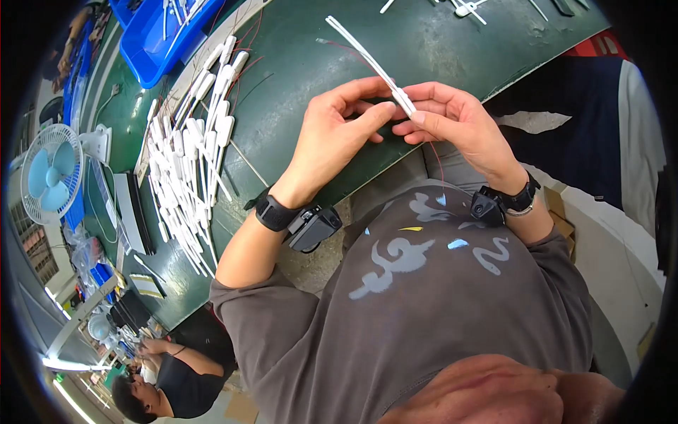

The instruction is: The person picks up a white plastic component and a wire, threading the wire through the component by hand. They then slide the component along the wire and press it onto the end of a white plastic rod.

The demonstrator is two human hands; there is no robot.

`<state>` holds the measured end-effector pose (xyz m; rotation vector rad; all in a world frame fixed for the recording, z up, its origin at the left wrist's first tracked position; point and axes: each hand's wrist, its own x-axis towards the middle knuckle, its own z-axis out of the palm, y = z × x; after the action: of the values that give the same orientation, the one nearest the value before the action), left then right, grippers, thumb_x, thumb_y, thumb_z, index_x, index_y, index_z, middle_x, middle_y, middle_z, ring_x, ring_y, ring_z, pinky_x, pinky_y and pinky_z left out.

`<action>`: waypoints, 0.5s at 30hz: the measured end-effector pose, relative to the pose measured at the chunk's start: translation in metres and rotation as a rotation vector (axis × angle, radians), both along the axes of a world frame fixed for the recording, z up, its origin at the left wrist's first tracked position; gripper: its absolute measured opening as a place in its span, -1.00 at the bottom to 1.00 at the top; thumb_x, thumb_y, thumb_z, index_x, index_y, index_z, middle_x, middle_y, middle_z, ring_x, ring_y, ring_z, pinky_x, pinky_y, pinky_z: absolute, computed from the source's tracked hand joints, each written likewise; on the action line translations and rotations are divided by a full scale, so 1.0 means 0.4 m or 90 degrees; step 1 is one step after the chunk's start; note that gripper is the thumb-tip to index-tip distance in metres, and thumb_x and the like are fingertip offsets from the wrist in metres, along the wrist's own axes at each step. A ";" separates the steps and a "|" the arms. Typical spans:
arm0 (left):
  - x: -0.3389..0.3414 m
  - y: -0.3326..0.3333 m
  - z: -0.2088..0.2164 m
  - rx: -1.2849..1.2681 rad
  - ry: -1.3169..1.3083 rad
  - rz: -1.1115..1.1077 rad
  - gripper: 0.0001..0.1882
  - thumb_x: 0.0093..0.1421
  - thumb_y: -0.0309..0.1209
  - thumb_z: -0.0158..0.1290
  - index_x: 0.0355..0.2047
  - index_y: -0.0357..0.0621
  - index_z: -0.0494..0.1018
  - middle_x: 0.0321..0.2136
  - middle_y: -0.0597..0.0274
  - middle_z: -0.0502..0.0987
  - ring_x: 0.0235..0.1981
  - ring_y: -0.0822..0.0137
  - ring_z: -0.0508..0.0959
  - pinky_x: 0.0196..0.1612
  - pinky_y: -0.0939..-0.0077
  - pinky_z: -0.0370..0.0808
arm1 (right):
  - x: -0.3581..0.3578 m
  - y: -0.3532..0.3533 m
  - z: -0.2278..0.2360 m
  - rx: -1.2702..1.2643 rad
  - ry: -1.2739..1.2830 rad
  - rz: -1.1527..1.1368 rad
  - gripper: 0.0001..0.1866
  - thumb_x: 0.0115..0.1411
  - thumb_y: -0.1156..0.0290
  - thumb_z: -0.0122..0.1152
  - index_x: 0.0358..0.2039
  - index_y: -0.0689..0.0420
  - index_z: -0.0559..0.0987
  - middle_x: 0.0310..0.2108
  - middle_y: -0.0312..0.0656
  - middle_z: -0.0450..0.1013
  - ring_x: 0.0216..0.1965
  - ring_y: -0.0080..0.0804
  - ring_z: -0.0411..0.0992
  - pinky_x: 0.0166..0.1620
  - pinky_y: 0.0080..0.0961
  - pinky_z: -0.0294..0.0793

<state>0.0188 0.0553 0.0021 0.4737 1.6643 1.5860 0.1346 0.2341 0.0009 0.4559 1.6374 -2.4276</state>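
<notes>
Between my hands, over the table's near edge, is a slim white plastic stick with a wider end (361,53), its long thin part slanting up and to the left. My left hand (328,134) pinches it with thumb and forefinger around the join of thin and wide parts. On the wider end, my right hand (462,131) closes with its thumb on top. A thin red wire (442,166) hangs below the right fingers, and more red wire shows beside the stick's thin part. The fingers hide part of the wide end.
A large heap of similar white sticks (187,166), some with red wires, covers the left of the green table (304,56). Behind it stands a blue bin (145,60). A fan (53,173) is at far left. Another person (187,385) sits at lower left.
</notes>
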 end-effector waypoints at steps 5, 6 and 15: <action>0.001 -0.004 -0.001 0.006 -0.042 -0.026 -0.66 0.22 -0.41 0.17 -0.01 -0.26 0.53 -0.24 0.32 0.61 -0.37 0.61 0.52 -0.39 0.68 0.52 | -0.003 -0.021 -0.003 0.034 0.020 -0.002 -0.62 0.34 0.47 0.11 0.13 0.31 0.41 -0.05 -0.10 0.54 -0.08 -0.46 0.55 -0.04 -0.59 0.58; 0.002 -0.007 -0.002 0.010 -0.046 -0.028 -0.66 0.21 -0.41 0.17 -0.01 -0.25 0.53 -0.24 0.33 0.61 -0.37 0.61 0.52 -0.39 0.68 0.52 | -0.003 -0.026 -0.003 0.035 0.022 -0.007 -0.63 0.34 0.47 0.11 0.12 0.31 0.42 -0.05 -0.11 0.54 -0.08 -0.46 0.55 -0.04 -0.59 0.58; 0.010 -0.016 0.003 0.004 -0.037 -0.042 -0.62 0.24 -0.45 0.17 0.06 -0.27 0.47 -0.20 0.30 0.59 -0.29 0.58 0.52 -0.34 0.69 0.47 | -0.003 -0.046 -0.024 0.057 0.053 -0.035 -0.70 0.35 0.48 0.13 0.05 0.31 0.45 -0.05 -0.11 0.55 -0.08 -0.49 0.54 -0.05 -0.58 0.60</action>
<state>0.0230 0.0491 0.0031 0.4760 1.5843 1.5442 0.1336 0.2158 -0.0087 0.4226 1.7958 -2.4521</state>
